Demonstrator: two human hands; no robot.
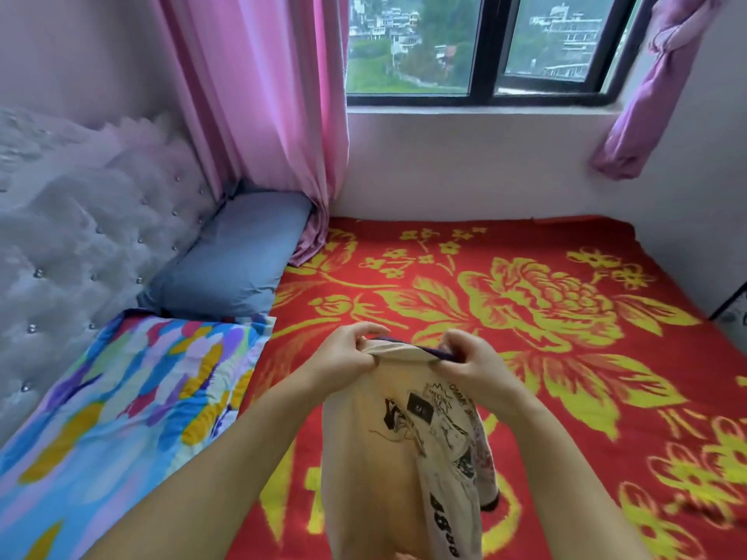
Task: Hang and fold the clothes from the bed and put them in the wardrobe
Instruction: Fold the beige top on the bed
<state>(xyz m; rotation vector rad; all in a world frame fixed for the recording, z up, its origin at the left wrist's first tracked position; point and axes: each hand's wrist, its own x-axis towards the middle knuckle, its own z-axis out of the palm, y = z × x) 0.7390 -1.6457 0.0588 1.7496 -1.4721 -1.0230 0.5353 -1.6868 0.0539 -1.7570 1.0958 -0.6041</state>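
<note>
Cream printed T-shirt (408,450) at six o'clock, collar pinched by left hand (343,353) and right hand (469,361); unfolded, wardrobe unseen.

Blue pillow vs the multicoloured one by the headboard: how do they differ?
The blue pillow is one plain grey-blue colour; the multicoloured pillow carries bright blotches of blue, yellow, purple and pink. The blue pillow lies farther from the camera, its far end at the pink curtain; the multicoloured pillow lies nearer, running out of frame at the lower left. Both lie on the bed along the tufted headboard, apparently touching end to end.
</note>
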